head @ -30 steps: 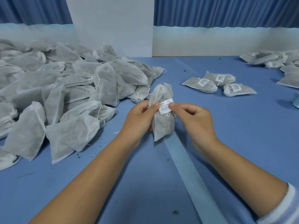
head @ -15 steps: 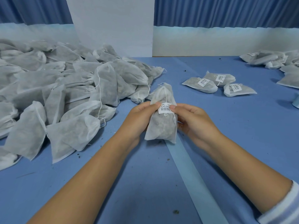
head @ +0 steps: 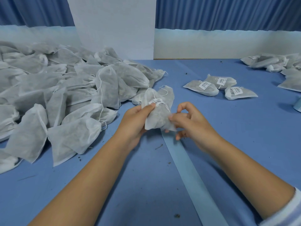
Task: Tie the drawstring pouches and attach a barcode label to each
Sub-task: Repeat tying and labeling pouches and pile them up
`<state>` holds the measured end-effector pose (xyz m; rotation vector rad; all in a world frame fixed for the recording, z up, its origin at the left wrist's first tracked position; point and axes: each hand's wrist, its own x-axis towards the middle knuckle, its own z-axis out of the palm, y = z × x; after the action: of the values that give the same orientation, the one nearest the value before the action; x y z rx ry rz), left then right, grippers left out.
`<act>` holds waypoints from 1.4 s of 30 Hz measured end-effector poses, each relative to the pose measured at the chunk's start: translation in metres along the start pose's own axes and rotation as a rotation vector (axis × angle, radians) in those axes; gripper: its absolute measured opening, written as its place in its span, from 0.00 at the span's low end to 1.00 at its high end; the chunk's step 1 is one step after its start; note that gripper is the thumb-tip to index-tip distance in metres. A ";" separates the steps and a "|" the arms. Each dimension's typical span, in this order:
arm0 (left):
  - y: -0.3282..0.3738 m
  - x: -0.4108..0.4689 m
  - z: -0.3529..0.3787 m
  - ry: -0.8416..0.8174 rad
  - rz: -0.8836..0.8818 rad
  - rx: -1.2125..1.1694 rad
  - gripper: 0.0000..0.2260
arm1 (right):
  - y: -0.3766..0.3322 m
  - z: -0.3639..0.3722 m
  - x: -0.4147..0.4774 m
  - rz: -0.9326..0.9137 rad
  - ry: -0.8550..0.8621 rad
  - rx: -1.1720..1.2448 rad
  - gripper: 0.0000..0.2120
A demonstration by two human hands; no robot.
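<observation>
A white drawstring pouch (head: 158,111) with grey filling is held above the blue table, its tied neck pointing away from me. A white barcode label (head: 156,101) sticks on its upper face. My left hand (head: 136,121) grips the pouch from the left, thumb pressed on the label's edge. My right hand (head: 189,121) holds the pouch's lower right corner with thumb and fingertips, the other fingers curled apart.
A large heap of unlabelled pouches (head: 57,95) fills the left side of the table. Three labelled pouches (head: 219,86) lie at the right middle, more labelled pouches (head: 276,64) at the far right. A pale blue strip (head: 192,176) runs along the table toward me.
The pouch has tilted and turned so the label faces up. My right hand slid from the label down to the pouch's lower corner; the left thumb stays on the label.
</observation>
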<state>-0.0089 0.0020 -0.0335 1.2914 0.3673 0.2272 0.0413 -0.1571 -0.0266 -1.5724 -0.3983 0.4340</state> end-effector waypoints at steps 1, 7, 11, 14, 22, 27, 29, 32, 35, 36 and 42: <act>0.001 0.000 -0.001 0.008 0.005 0.003 0.09 | 0.000 0.001 -0.001 -0.029 -0.036 -0.023 0.10; -0.002 0.005 -0.001 0.204 0.010 0.147 0.13 | -0.002 -0.003 -0.001 -0.030 -0.077 0.027 0.08; -0.002 0.011 -0.003 0.252 -0.023 0.148 0.16 | 0.002 -0.003 0.000 -0.070 -0.055 -0.020 0.09; -0.003 0.014 -0.007 0.275 -0.044 0.124 0.10 | 0.000 0.000 0.003 -0.251 0.194 0.200 0.11; -0.011 0.018 -0.013 0.262 0.028 0.248 0.07 | 0.001 0.001 0.003 -0.142 0.185 0.368 0.20; -0.019 0.024 -0.020 0.276 0.219 0.538 0.06 | 0.005 0.004 0.004 -0.120 0.166 0.216 0.13; -0.022 0.027 -0.020 0.174 0.150 0.524 0.08 | 0.007 0.006 0.003 -0.121 0.154 0.180 0.14; -0.024 0.031 -0.018 0.123 0.068 0.491 0.20 | 0.008 0.007 0.004 -0.110 0.125 0.157 0.14; -0.020 0.028 -0.018 0.147 0.044 0.516 0.21 | 0.010 0.007 0.005 -0.098 0.086 0.164 0.15; -0.020 0.027 -0.018 0.154 0.051 0.608 0.17 | 0.010 0.007 0.005 -0.092 0.076 0.166 0.15; -0.010 0.006 -0.012 0.190 0.265 0.981 0.15 | 0.011 0.006 0.004 -0.043 0.024 0.161 0.13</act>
<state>-0.0083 0.0123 -0.0471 2.3007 0.4932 0.4223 0.0418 -0.1505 -0.0380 -1.4095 -0.3692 0.4036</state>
